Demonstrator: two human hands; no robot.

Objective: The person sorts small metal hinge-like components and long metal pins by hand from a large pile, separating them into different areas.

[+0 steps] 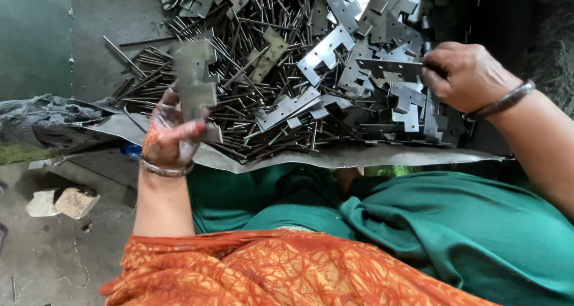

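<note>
Hinge leaf (194,82) stands upright in your left hand (171,140), grip clamped on its lower end, long axis rising above it. Your right hand (463,76) pinches another leaf (388,67), its length running leftward over the pile (287,61).

The metal plates (326,52) were silver-grey, and some of them had a dull shine. The thin rods (251,73) under them were dark grey, almost black. One plate (270,54) in the heap looked more yellow-brown than the others. The metal sheet (335,158) below the heap was pale grey. The left hand (170,140) had reddish-orange stains on the skin and a brown bangle (164,170) on the wrist. The right hand (463,76) had a dark brownish bangle (501,103). The trousers (430,222) were deep green and plain. The cloth (281,270) was orange with a fine yellow line pattern. The floor (54,246) was grey.
</note>
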